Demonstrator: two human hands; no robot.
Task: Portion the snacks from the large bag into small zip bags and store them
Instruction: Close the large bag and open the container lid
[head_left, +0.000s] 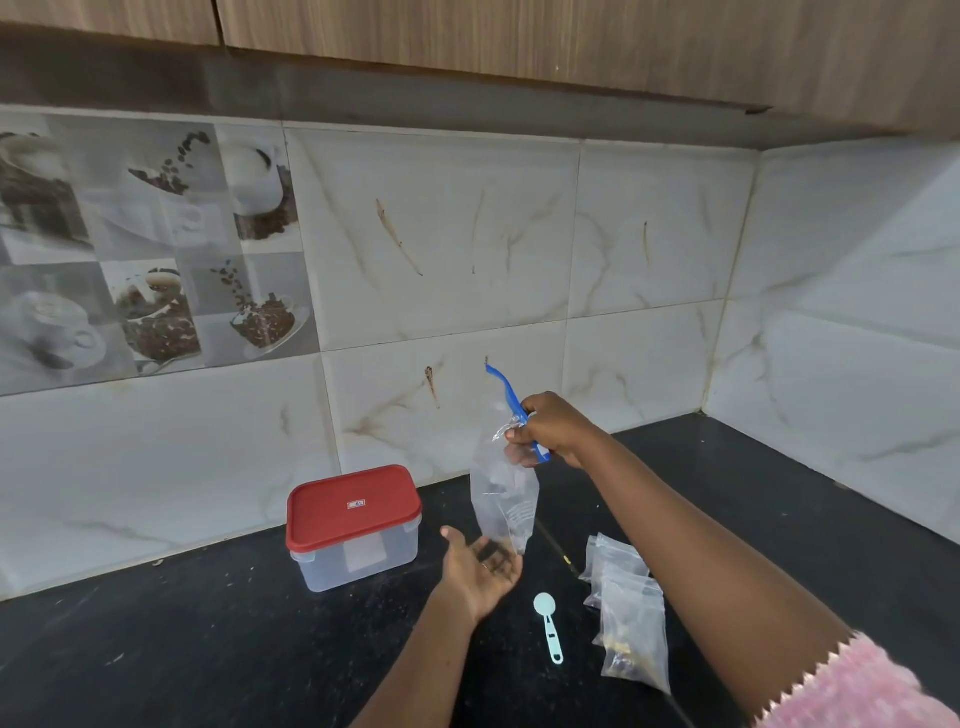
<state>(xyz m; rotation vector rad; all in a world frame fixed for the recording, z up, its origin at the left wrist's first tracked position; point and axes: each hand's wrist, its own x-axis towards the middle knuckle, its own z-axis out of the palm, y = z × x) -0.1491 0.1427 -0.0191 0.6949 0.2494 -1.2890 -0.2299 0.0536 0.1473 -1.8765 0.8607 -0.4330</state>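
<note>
My right hand grips the blue zip top of a clear large bag, which hangs upright above the counter with a few snack bits near its bottom. Under the bag's lower end my left hand lies palm up with fingers relaxed, touching or nearly touching the bag. Several small zip bags holding brownish snacks lie in a pile on the counter to the right. A pale blue measuring spoon rests between my left hand and that pile.
A clear plastic container with a red lid, closed, stands left of the hanging bag on the black counter. Marble-look tiled walls meet in a corner at the back right. Wooden cabinets hang overhead.
</note>
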